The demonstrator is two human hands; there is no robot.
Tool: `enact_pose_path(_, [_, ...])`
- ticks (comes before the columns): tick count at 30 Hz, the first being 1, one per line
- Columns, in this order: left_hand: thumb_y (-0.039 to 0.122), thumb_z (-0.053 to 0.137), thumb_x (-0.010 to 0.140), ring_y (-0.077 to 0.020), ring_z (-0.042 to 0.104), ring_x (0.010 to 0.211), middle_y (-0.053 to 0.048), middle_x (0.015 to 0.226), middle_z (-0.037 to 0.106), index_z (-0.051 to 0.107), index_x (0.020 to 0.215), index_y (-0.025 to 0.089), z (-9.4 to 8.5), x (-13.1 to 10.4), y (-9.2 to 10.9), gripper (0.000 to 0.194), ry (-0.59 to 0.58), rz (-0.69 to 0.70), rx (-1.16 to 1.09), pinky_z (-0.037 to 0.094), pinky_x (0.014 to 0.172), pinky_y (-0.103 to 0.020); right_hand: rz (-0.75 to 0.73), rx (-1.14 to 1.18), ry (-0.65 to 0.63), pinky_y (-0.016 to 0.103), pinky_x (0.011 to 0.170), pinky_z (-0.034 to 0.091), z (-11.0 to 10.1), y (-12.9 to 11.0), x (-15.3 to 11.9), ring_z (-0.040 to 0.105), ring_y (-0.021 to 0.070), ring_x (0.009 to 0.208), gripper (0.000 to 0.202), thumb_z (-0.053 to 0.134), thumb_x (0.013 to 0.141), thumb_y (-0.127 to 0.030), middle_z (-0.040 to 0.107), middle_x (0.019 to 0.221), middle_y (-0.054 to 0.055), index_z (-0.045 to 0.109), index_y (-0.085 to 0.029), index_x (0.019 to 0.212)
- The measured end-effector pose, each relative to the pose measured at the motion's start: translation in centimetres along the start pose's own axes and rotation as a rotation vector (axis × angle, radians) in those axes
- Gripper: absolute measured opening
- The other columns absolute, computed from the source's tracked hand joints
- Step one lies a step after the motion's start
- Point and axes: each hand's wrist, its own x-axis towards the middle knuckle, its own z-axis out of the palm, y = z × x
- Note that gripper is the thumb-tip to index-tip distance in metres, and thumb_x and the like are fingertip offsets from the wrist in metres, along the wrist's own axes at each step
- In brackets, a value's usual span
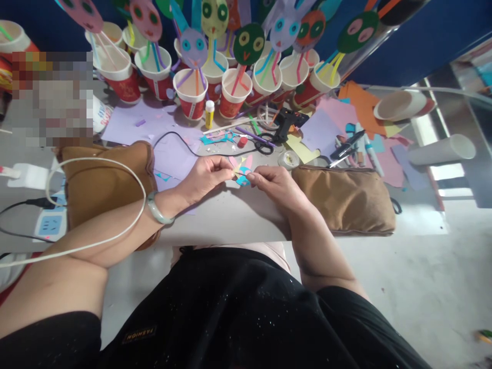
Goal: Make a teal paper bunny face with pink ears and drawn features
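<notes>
Over the front of the table, my left hand pinches a small piece of yellow paper between thumb and finger. Close beside it, my right hand is closed in a pinch, its fingertips almost meeting the left ones. A thin dark thing shows between the two sets of fingertips, too small to name. Just below and behind the fingertips is a paper cut-out in blue and pink, partly covered by them. Scissors with black handles lie beyond the hands, with a roll of clear tape nearby.
Paper cups holding paper animal faces on coloured straws crowd the back. A glue stick stands before them. Brown pouches flank my arms, left and right. A white cable loops over my left forearm. Coloured paper and pens lie right.
</notes>
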Motion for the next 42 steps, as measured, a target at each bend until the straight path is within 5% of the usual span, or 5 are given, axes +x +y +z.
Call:
enact_pose_path(13, [0.024,0.071,0.070,-0.0055,0.043,0.051,0.001,0.067,0.068,0.066,0.068,0.017,-0.15,-0.07,0.12,0.009,-0.009,-0.011,0.002,0.031,0.048,-0.021,0.016,-0.016,0.013,0.029,0.055,0.025,-0.70,-0.08,0.10,0.034,0.0094,0.057,0.075,0.055,0.079,-0.090,0.042,0.055,-0.003,0.061,-0.017,0.064])
enact_pose_path(34, [0.021,0.068,0.070,-0.0070,0.039,0.048,0.004,0.053,0.053,0.067,0.063,0.020,-0.21,-0.25,0.23,0.008,-0.086,-0.032,0.027,0.028,0.045,-0.024,-0.011,-0.018,-0.049,0.029,0.058,0.028,-0.58,-0.25,-0.08,0.037,0.0105,0.059,0.074,0.052,0.083,-0.089,0.042,0.057,-0.003,0.063,-0.017,0.065])
enact_pose_path(42, [0.018,0.067,0.066,-0.0101,0.052,0.058,0.002,0.059,0.059,0.066,0.060,0.019,0.20,-0.24,0.70,0.006,-0.072,0.003,0.058,0.038,0.052,-0.024,-0.015,-0.022,-0.058,0.028,0.058,0.028,-0.57,-0.22,-0.12,0.037,0.0105,0.059,0.073,0.055,0.082,-0.088,0.044,0.057,-0.003,0.063,-0.017,0.065])
